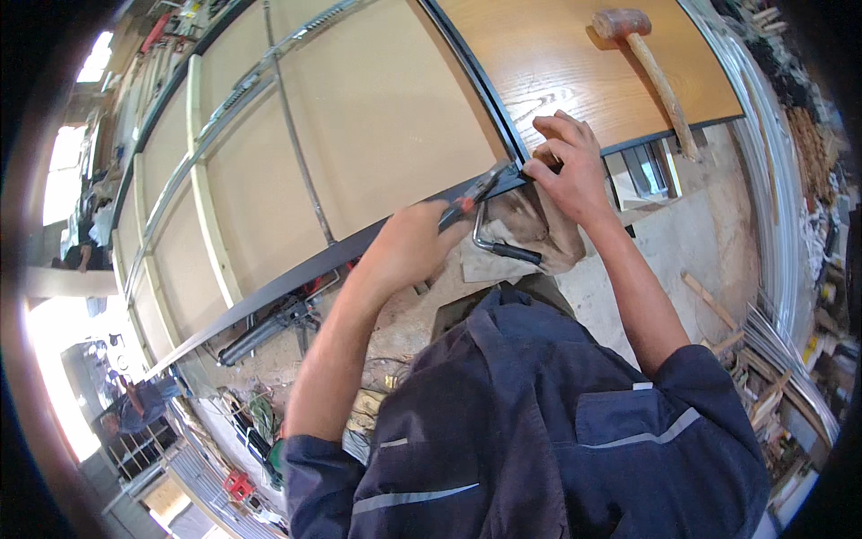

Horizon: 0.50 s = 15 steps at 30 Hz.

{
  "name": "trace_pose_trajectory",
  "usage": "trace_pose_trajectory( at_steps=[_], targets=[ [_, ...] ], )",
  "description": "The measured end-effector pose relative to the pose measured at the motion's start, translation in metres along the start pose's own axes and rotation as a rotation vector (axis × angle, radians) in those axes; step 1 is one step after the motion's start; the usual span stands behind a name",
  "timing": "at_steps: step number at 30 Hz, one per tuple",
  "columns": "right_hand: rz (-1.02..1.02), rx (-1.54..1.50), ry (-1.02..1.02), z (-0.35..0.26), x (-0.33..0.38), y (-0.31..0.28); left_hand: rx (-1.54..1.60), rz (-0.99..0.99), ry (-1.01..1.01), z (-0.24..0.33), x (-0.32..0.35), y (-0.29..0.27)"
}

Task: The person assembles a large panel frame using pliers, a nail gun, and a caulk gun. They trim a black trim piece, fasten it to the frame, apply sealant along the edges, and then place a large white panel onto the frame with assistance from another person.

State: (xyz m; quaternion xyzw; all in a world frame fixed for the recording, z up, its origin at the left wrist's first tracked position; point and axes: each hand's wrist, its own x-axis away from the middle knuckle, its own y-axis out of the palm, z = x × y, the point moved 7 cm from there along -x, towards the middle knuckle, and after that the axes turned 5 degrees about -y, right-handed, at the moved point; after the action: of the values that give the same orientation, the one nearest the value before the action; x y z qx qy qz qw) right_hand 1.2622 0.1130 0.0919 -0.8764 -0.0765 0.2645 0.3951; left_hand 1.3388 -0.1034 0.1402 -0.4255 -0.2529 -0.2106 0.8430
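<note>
My left hand (415,247) is wrapped round pliers (480,186) with red and dark handles. Their jaws reach to the corner where a dark metal edge strip (404,205) meets a black crossbar (480,83). On the other side of that corner is my right hand (575,171), fingers curled and thumb tip at the bar's end; whatever lies between them is too small to make out. Just below the corner a clamp handle with a dark grip (516,253) sticks out. Left of the crossbar lies a large beige panel (386,99) in the frame.
A mallet (622,24) with a wooden handle rests on a wood-grain panel (539,54) at right. Pale wooden battens (206,207) and a thin metal rod (296,135) cross the beige panel. Long metal profiles (777,198) line the right side. Another person (139,404) is far left.
</note>
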Motion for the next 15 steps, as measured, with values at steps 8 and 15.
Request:
trace_pose_trajectory(
  at_steps=[8, 15],
  targets=[
    [0.015, -0.405, 0.15, 0.023, 0.009, -0.015, 1.131, 0.045, 0.155, -0.035, 0.091, 0.068],
    [-0.228, -0.921, 0.349, -0.014, 0.052, -0.015, 1.364, 0.387, 0.253, -0.025, 0.14, 0.119]
  ],
)
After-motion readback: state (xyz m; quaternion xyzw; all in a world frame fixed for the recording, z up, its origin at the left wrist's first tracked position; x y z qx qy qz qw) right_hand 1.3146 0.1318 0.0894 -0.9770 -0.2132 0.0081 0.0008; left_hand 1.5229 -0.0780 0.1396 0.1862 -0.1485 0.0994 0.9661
